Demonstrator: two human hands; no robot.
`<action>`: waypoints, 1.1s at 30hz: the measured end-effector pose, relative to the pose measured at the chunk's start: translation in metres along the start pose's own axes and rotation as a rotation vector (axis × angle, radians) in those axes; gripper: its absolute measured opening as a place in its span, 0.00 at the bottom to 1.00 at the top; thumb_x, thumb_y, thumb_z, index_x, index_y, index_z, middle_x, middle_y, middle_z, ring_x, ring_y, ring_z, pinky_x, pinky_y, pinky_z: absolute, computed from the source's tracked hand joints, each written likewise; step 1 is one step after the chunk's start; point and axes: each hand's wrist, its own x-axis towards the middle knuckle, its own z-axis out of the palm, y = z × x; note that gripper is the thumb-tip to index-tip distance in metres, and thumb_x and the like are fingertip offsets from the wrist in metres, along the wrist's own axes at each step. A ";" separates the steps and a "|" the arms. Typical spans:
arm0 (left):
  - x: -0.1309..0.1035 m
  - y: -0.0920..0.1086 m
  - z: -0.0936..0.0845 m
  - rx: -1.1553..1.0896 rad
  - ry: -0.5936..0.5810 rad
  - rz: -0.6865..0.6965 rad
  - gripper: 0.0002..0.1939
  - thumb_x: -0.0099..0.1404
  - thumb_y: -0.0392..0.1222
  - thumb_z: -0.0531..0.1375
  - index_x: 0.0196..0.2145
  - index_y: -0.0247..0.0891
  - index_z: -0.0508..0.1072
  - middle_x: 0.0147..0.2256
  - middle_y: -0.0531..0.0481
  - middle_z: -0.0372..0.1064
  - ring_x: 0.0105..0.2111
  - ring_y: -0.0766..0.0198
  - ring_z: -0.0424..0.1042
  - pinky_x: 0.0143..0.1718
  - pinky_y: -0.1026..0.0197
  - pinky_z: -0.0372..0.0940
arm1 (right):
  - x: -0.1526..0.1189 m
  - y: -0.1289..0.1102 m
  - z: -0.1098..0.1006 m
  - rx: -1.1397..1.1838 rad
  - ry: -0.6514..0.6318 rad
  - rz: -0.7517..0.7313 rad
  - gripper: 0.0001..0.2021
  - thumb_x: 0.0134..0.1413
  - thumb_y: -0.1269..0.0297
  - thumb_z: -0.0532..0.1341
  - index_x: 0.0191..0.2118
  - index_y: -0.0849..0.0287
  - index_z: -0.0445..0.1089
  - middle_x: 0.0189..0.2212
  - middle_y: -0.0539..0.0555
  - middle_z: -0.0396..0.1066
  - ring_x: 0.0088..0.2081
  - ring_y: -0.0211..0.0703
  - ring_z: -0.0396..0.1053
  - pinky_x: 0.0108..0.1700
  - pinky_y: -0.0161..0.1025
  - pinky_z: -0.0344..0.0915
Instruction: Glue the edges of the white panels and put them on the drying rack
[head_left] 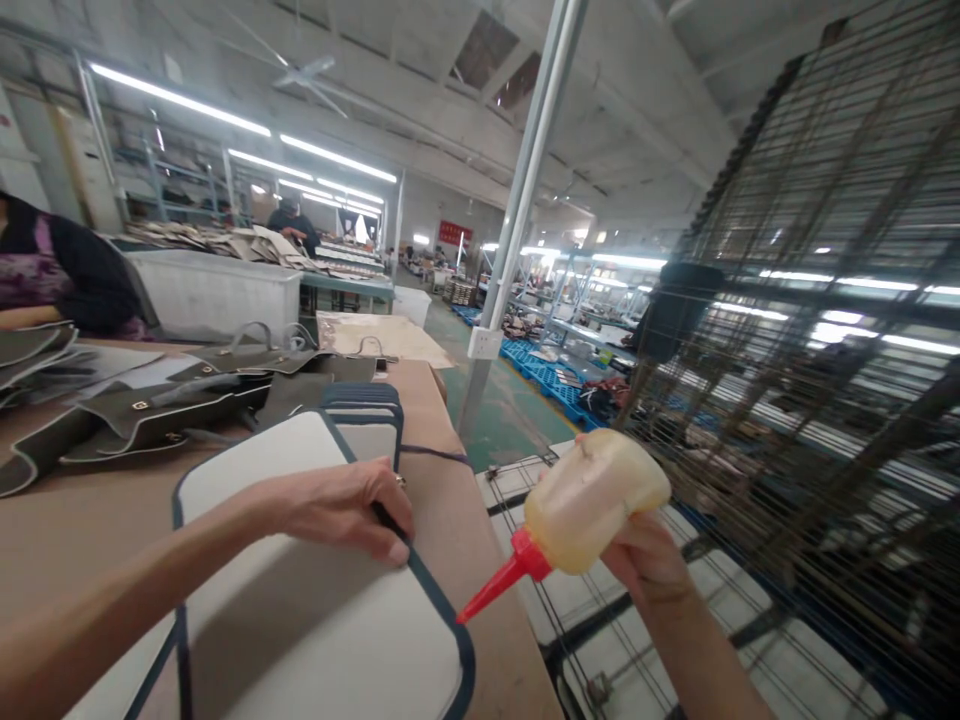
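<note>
My right hand is wrapped round a yellowish squeeze bottle, which is tipped so that its red nozzle points down to the left. The nozzle's tip meets the dark edging of a white panel with rounded corners, though I cannot tell whether it touches. My left hand grips this panel's right edge, thumb on top and fingers curled over the rim. Just beyond lies a row of similar dark-edged panels, overlapping one another.
Dark leather-like bag pieces lie on the brown table to the left. A wire rack rises at the right, with more white panels on a lower wire shelf. A metal post stands ahead. Another person sits at the far left.
</note>
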 end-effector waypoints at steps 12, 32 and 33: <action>0.008 0.013 -0.003 -0.046 -0.120 -0.066 0.16 0.62 0.49 0.61 0.30 0.34 0.81 0.23 0.51 0.70 0.26 0.64 0.64 0.26 0.66 0.57 | -0.003 0.017 -0.024 0.037 -0.016 -0.013 0.36 0.25 0.67 0.75 0.49 0.46 0.71 0.31 0.49 0.80 0.44 0.59 0.75 0.54 0.59 0.64; -0.001 0.003 -0.009 -0.103 0.000 -0.113 0.19 0.61 0.53 0.61 0.24 0.33 0.77 0.20 0.53 0.61 0.26 0.65 0.60 0.25 0.66 0.53 | -0.018 0.009 -0.032 -0.101 0.029 -0.030 0.38 0.26 0.60 0.77 0.51 0.42 0.70 0.41 0.51 0.79 0.46 0.57 0.75 0.50 0.53 0.70; -0.003 0.000 -0.010 -0.108 0.011 -0.113 0.19 0.62 0.53 0.60 0.24 0.33 0.77 0.21 0.53 0.61 0.26 0.65 0.59 0.25 0.66 0.53 | -0.019 0.010 -0.034 -0.148 0.034 -0.039 0.38 0.26 0.58 0.77 0.51 0.43 0.70 0.41 0.52 0.79 0.47 0.59 0.74 0.51 0.55 0.69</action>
